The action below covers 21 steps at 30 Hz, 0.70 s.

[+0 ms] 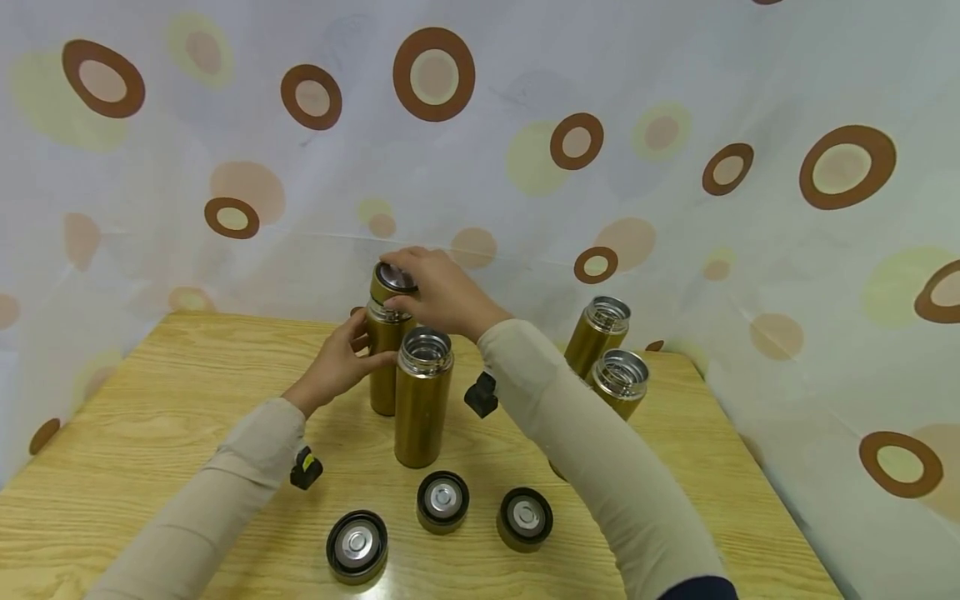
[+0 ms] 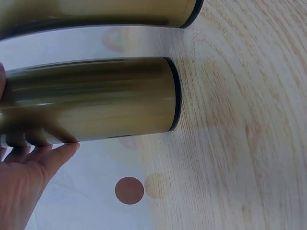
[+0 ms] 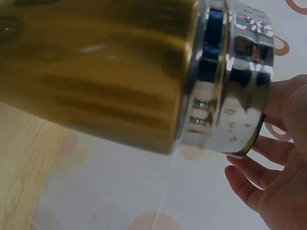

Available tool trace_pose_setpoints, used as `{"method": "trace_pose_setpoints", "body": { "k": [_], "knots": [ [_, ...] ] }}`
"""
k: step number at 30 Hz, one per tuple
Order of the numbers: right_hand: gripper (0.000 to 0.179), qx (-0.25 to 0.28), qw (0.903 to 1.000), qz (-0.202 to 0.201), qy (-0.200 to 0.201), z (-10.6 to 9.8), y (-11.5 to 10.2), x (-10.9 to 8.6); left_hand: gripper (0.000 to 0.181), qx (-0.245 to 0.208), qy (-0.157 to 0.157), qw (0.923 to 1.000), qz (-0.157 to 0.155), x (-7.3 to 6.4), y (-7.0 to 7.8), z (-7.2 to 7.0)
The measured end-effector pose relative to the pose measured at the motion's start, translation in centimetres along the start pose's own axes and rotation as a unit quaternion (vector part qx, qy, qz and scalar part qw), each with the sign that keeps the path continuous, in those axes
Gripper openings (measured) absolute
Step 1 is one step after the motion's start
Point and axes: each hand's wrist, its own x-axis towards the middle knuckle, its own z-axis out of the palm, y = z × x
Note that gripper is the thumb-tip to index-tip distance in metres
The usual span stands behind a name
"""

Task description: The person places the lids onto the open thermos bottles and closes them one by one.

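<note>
A gold thermos bottle (image 1: 382, 379) stands upright at the back left, its silver neck showing under a gold lid. My left hand (image 1: 330, 367) grips this bottle; in the left wrist view its fingers (image 2: 62, 155) lie along the side. From above, my right hand (image 1: 446, 292) pinches the lid (image 1: 381, 287) at the bottle's mouth. Whether the lid's thread has caught, I cannot tell. Just in front stands a lidless thermos bottle (image 1: 422, 408), close to my left thumb. In the right wrist view, a bottle's silver neck (image 3: 230, 81) covers part of my right hand.
On the wooden table (image 1: 127, 450), three lids lie with their insides up: a left lid (image 1: 357, 546), a middle lid (image 1: 442, 502) and a right lid (image 1: 524, 518). Behind my right forearm stand two lidless bottles, a rear one (image 1: 596, 333) and a nearer one (image 1: 621, 385).
</note>
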Motion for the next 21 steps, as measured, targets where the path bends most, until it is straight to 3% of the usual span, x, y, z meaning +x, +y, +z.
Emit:
{"method": "trace_pose_setpoints", "body": {
  "k": [6,21],
  "knots": [
    [0.055,-0.009,0.9997,-0.018,-0.016,0.21,0.01,0.26,0.073,-0.002,-0.002,1.0000,-0.001,-0.17,0.03,0.03],
    [0.052,-0.012,0.9994,-0.009,-0.033,0.35,-0.17,0.59,0.072,0.002,0.001,1.0000,0.005,-0.01,-0.08,0.07]
  ]
}}
